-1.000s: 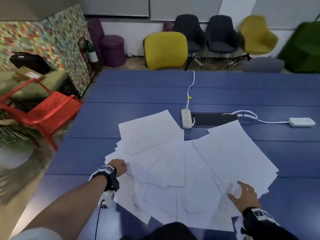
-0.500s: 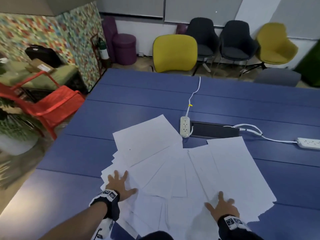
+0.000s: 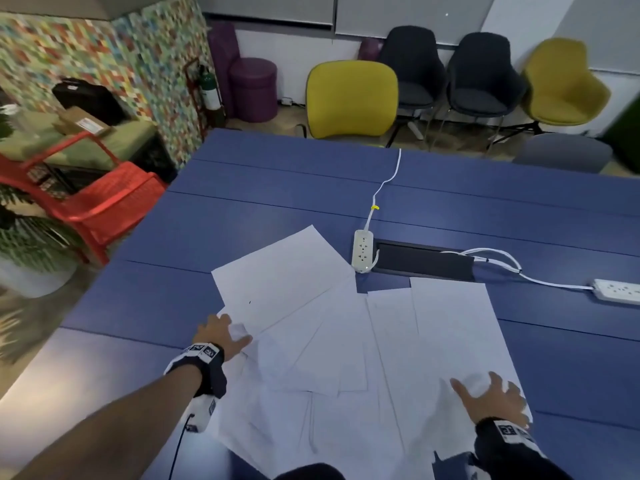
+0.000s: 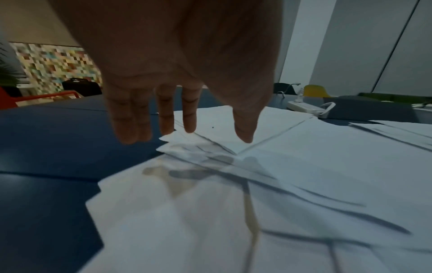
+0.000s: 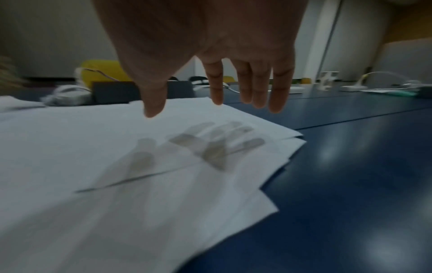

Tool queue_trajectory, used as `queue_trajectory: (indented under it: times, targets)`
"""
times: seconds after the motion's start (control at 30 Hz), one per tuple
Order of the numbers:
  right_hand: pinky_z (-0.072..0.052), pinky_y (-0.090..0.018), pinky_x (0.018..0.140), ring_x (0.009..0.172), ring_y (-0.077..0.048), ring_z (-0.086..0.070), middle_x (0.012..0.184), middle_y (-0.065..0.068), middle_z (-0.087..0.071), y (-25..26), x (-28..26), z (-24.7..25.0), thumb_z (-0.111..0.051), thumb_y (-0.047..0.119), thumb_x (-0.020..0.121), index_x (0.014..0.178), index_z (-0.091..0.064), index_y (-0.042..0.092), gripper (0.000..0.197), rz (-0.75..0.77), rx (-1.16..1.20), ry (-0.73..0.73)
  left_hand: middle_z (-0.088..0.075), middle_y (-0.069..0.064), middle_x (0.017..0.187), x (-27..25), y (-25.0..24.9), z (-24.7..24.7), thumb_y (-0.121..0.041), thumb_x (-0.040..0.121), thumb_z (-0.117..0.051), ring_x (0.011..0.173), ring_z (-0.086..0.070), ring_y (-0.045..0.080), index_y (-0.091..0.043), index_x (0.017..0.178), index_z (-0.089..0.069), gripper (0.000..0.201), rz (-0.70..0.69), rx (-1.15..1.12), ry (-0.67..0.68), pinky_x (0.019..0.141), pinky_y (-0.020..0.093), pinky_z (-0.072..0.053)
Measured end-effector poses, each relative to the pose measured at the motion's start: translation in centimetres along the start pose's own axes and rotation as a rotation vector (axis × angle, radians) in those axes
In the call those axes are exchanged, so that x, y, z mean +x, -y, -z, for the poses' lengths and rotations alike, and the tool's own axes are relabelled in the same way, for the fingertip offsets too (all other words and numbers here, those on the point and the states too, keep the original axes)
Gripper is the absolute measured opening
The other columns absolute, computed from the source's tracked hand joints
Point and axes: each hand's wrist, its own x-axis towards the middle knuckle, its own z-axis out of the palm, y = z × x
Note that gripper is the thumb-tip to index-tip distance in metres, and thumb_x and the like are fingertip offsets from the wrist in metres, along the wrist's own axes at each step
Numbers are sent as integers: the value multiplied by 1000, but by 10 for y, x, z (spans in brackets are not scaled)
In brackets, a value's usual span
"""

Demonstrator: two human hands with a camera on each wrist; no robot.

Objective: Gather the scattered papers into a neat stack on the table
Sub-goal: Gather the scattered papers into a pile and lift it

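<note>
Several white papers [image 3: 349, 344] lie fanned and overlapping on the blue table [image 3: 277, 202]. My left hand [image 3: 221, 336] is at the fan's left edge, fingers spread and straight. In the left wrist view the left hand [image 4: 182, 129] hovers just above the sheet corners [image 4: 177, 146], holding nothing. My right hand [image 3: 491, 396] is over the fan's lower right sheets, fingers spread. From the right wrist view the right hand [image 5: 210, 107] hangs a little above the paper [image 5: 117, 147] and casts a shadow on it.
A white power strip [image 3: 362, 250] and a dark cable hatch [image 3: 424, 262] lie just beyond the papers. A second power strip [image 3: 618, 291] with its cord is at the right. Yellow and dark chairs [image 3: 351, 98] stand past the far edge, a red chair [image 3: 104, 206] at the left.
Both hands have shifted outward over the fan: the left up along the left edge, the right toward the lower right sheets. The head view has tilted and moved closer.
</note>
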Motion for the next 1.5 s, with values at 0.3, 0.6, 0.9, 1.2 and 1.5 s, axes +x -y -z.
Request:
queue_trajectory:
  times: [0.3, 0.6, 0.9, 1.2, 1.5]
  targets:
    - [-40, -49, 102, 130, -33, -37, 143, -14, -38, 47, -48, -46, -30, 90, 63, 141, -35, 26, 101, 34, -167, 158, -3, 14, 158, -13, -47, -30, -92, 56, -33, 141, -14, 43, -20, 148, -5, 120, -89, 166, 152, 111, 52, -28]
    - [-33, -58, 105, 134, -43, -31, 141, -29, -36, 3, 7, -15, -70, 65, 65, 139, -36, 3, 103, -242, 188, 8, -36, 11, 147, 12, -47, 8, -81, 68, -40, 133, -34, 35, -19, 140, -31, 96, -48, 100, -5, 108, 47, -31]
    - [-45, -41, 98, 112, -30, -51, 127, -14, -47, 40, 4, -31, -82, 31, 63, 114, -57, 24, 57, 112, 268, 192, -29, 14, 151, 79, -14, 25, -75, 59, -62, 138, -28, 39, -13, 144, -25, 112, 56, -35, 29, 111, 50, -29]
    - [-40, -54, 100, 129, -41, -40, 141, -22, -38, 51, 1, -35, -72, 60, 67, 141, -36, 11, 96, -89, 339, 0, -33, 14, 147, 59, -39, 4, -72, 69, -55, 135, -28, 38, -13, 139, -33, 94, -15, -109, -20, 111, 49, -29]
    - [-40, -41, 78, 103, -39, -57, 119, -23, -59, 77, -18, -49, -81, 40, 67, 109, -54, 2, 63, -165, 429, 108, -49, 12, 136, 25, -53, -25, -65, 58, -70, 124, -48, 35, -11, 128, -39, 93, 76, -235, 80, 97, 44, -46]
